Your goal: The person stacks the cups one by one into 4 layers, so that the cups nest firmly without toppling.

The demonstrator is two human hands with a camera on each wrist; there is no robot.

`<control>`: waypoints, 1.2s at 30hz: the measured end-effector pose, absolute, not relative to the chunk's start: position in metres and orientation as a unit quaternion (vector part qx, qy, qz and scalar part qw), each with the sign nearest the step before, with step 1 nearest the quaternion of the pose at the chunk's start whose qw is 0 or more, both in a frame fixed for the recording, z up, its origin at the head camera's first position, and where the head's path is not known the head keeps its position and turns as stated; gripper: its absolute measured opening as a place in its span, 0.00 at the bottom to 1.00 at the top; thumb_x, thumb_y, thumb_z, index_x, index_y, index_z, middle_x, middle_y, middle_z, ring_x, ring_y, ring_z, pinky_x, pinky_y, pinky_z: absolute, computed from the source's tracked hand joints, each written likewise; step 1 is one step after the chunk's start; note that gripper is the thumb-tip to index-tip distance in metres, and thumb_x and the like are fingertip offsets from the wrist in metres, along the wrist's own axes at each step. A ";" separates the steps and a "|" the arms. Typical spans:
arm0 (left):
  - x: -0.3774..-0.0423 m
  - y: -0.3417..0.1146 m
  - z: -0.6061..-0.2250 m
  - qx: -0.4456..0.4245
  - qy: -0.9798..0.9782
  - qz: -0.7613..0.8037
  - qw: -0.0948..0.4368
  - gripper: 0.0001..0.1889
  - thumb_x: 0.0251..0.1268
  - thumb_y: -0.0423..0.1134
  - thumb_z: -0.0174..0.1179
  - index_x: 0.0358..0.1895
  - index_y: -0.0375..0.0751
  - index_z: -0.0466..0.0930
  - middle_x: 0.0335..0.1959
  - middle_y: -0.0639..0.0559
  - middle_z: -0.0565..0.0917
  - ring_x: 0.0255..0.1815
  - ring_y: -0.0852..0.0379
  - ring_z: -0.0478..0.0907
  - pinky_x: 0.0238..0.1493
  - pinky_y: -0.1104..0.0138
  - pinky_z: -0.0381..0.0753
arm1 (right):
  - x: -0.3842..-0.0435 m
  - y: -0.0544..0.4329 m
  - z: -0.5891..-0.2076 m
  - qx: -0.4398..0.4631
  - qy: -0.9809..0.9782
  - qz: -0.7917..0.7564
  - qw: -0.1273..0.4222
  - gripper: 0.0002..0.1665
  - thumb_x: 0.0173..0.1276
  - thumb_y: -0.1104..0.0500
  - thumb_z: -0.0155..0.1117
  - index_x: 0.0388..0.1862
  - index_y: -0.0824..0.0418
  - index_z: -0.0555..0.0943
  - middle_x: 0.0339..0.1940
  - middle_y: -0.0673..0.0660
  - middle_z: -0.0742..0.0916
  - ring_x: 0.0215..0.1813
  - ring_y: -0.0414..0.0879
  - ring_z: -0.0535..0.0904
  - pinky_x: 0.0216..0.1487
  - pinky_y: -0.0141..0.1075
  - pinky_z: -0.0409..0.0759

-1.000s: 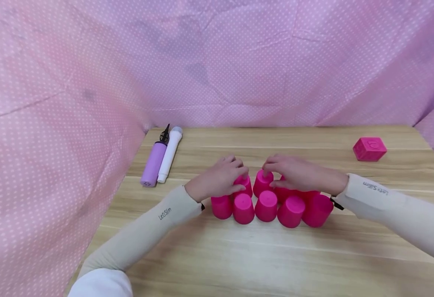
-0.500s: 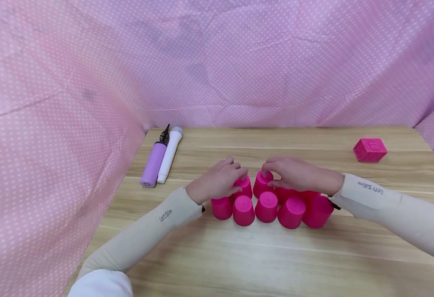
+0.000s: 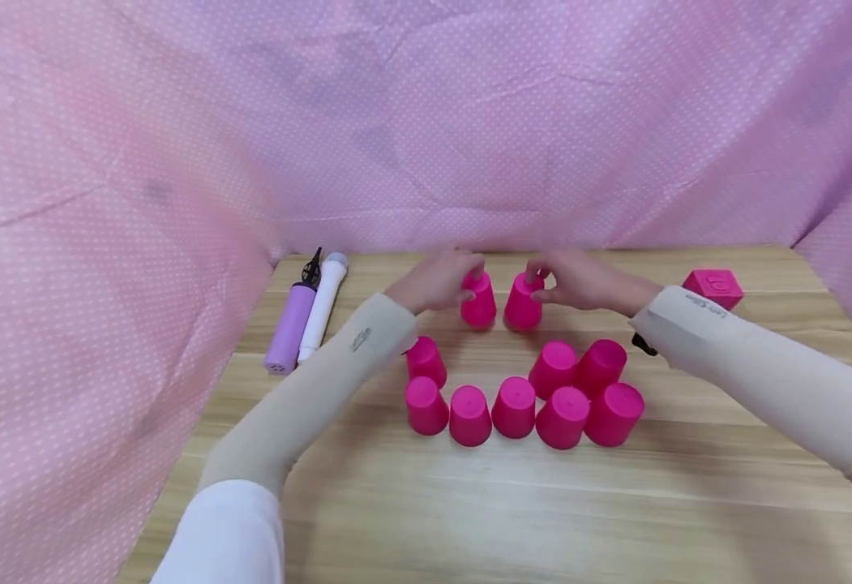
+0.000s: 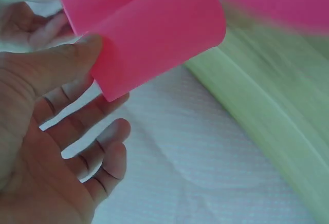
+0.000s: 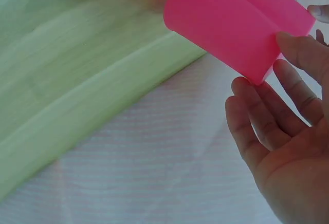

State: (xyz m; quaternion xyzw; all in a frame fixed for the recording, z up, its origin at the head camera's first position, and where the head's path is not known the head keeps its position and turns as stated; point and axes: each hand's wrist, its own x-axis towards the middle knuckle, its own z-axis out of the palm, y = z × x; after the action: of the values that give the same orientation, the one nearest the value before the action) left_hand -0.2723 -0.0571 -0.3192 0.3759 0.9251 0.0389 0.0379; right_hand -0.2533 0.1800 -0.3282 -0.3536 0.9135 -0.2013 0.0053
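Observation:
In the head view, my left hand (image 3: 436, 280) pinches the narrow closed end of an upside-down pink cup (image 3: 479, 307) towards the back of the table. Beside it, my right hand (image 3: 579, 280) grips a second pink cup (image 3: 524, 308) the same way, a small gap between the two. The left wrist view has the thumb and fingers of the left hand (image 4: 46, 121) at the end of its cup (image 4: 164, 36). From the right wrist, the right hand (image 5: 295, 121) shows thumb and fingertips on its cup (image 5: 221, 23). Several more upturned pink cups (image 3: 515, 408) stand nearer me.
A front row of cups runs across the table (image 3: 513, 511), with one cup (image 3: 426, 361) behind its left end and two (image 3: 553, 369) behind its right. A purple hand pump (image 3: 293, 328) and a white microphone (image 3: 323, 308) lie left; a pink cube (image 3: 713, 286) sits right.
Both hands have moved away from me towards the back of the table, taking the two pink cups out of the cluster. The other cups are now uncovered.

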 end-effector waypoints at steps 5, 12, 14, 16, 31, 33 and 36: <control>-0.297 -0.047 -0.330 0.347 0.933 0.058 0.073 0.12 0.55 0.35 0.68 0.41 0.44 0.76 0.35 0.54 0.76 0.42 0.55 0.69 0.45 0.67 0.70 | -0.273 0.182 -0.339 -0.339 0.919 -0.201 0.018 0.10 0.51 0.66 0.74 0.31 0.63 0.82 0.31 0.55 0.84 0.39 0.53 0.80 0.43 0.46 0.78; -0.301 -0.045 -0.334 0.333 0.936 0.068 0.090 0.11 0.54 0.34 0.69 0.37 0.45 0.75 0.33 0.53 0.76 0.39 0.55 0.70 0.41 0.69 0.71 | -0.275 0.180 -0.343 -0.325 0.922 -0.207 0.036 0.10 0.54 0.67 0.72 0.35 0.63 0.81 0.34 0.56 0.84 0.44 0.55 0.81 0.47 0.47 0.77; -0.299 -0.045 -0.333 0.336 0.936 0.068 0.085 0.11 0.54 0.34 0.69 0.36 0.45 0.75 0.33 0.54 0.75 0.39 0.56 0.70 0.42 0.69 0.71 | -0.275 0.179 -0.342 -0.322 0.922 -0.211 0.041 0.11 0.54 0.67 0.72 0.36 0.64 0.82 0.35 0.56 0.84 0.45 0.56 0.80 0.48 0.48 0.77; -0.299 -0.044 -0.333 0.338 0.936 0.062 0.079 0.11 0.54 0.33 0.69 0.36 0.45 0.75 0.33 0.54 0.75 0.39 0.55 0.70 0.42 0.69 0.71 | -0.275 0.179 -0.342 -0.318 0.924 -0.210 0.044 0.11 0.54 0.67 0.72 0.37 0.64 0.82 0.35 0.56 0.84 0.45 0.56 0.80 0.49 0.48 0.77; -0.260 -0.096 -0.307 0.371 0.923 0.068 0.081 0.20 0.59 0.41 0.66 0.53 0.41 0.74 0.52 0.50 0.75 0.55 0.53 0.69 0.57 0.63 0.68 | -0.222 0.198 -0.322 -0.384 0.906 -0.179 0.004 0.17 0.54 0.61 0.74 0.44 0.61 0.83 0.47 0.58 0.83 0.52 0.56 0.77 0.54 0.51 0.72; -0.240 -0.111 -0.304 0.376 0.921 0.072 0.076 0.19 0.59 0.42 0.66 0.52 0.41 0.76 0.51 0.49 0.75 0.56 0.51 0.70 0.58 0.62 0.68 | -0.203 0.205 -0.321 -0.394 0.903 -0.172 -0.001 0.15 0.53 0.61 0.75 0.41 0.58 0.84 0.47 0.57 0.83 0.52 0.55 0.77 0.52 0.51 0.74; -0.213 -0.129 -0.310 0.367 0.924 0.077 0.080 0.17 0.58 0.41 0.67 0.50 0.43 0.77 0.49 0.50 0.76 0.53 0.51 0.71 0.55 0.61 0.71 | -0.180 0.212 -0.326 -0.395 0.904 -0.165 0.000 0.15 0.51 0.61 0.76 0.39 0.56 0.84 0.48 0.57 0.83 0.51 0.55 0.77 0.49 0.51 0.75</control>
State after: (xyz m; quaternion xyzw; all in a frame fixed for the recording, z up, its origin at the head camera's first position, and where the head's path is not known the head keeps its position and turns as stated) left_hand -0.2133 -0.1293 -0.3098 0.3667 0.9237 0.0766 0.0803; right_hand -0.1798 0.2125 -0.3265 -0.3945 0.9039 -0.1654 -0.0003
